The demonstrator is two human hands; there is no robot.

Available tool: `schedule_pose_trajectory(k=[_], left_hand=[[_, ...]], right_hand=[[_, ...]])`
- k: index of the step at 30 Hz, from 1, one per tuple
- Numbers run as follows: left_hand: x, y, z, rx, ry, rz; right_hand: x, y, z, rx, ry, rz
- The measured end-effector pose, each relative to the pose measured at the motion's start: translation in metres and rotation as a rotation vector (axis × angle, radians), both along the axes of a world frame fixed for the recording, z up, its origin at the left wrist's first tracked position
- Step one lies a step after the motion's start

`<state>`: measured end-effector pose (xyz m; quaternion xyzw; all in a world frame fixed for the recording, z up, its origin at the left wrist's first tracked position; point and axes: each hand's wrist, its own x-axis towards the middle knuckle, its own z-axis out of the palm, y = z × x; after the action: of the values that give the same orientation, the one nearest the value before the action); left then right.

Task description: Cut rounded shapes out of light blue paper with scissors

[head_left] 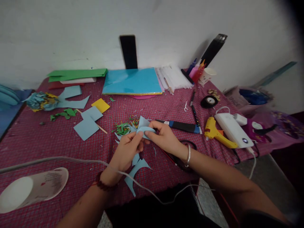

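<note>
Between both hands I hold a piece of light blue paper (143, 123), bent or folded, over the middle of the table's near half. My left hand (127, 148) pinches its lower left side. The thumb of my right hand (165, 134) presses on the paper's right part, with fingers behind it. Just behind my hands lies a heap of green and yellow paper shreds (122, 128). Curved blue paper offcuts (136, 174) rest below my left hand. Blue paper squares (85, 127) and a yellow square (101, 105) lie to the left.
A white cable (95, 161) crosses above my left wrist. A paper cup (47, 186) lies at the near left. On the right are a cutter-like tool (182, 126), a yellow glue gun (216, 133) and a white power bank (234, 129). Blue sheets (133, 80) lie by the wall.
</note>
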<state>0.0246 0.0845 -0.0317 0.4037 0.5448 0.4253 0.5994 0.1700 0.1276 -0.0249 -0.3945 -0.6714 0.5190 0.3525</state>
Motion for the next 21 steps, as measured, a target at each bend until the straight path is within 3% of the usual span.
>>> schedule_pose_trajectory(k=[9,21], left_hand=[[-0.003,0.003,0.007,-0.053,-0.096,0.057],[-0.004,0.005,0.006,-0.053,-0.038,0.028]], right_hand=[[0.008,0.016,-0.008,-0.155,0.063,0.028],[0.007,0.019,-0.014,-0.201,0.066,0.01]])
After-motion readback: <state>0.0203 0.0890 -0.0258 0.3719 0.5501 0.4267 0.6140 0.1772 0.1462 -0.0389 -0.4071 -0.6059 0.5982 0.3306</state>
